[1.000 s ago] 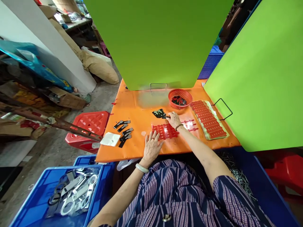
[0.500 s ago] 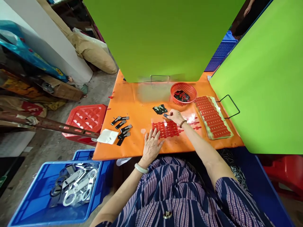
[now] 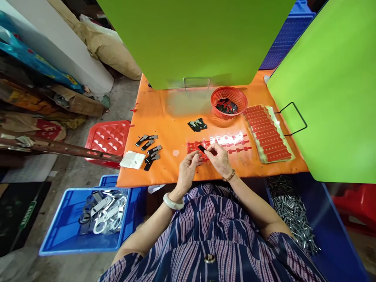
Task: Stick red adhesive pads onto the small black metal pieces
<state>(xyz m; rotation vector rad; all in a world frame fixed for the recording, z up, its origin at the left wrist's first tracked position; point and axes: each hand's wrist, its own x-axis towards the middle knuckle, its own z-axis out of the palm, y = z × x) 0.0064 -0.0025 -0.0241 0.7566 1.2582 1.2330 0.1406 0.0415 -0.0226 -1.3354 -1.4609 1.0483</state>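
Black piece (image 3: 201, 148) is in the right hand (image 3: 220, 159), over the left part of the red strips (image 3: 235, 150) that lie on the orange table (image 3: 164, 172). The near edge of the table runs just under the wrists. At the far side, the lower edge of the green board (image 3: 190, 43) closes the space, and the second green board (image 3: 331, 98) stands at the right. Bare orange surface gives open room between the strips and the loose black parts (image 3: 151, 152) at the left. The small pile (image 3: 197, 125) lies beyond the piece, and the red basket (image 3: 216, 111) is farther to the right, near the red sheets (image 3: 268, 135).

The long axis of the piece is slanted: its free end points away from the person and to the left, the other end goes into the right fingertips.

The right hand is closed in a pinch, thumb and finger on the piece. The left hand (image 3: 188, 170) is half curled, its fingertips close to the piece; I cannot tell if they touch it or hold something. The held end is hidden by fingers, the hands cover some strips, and bright glare makes other strips hard to see.
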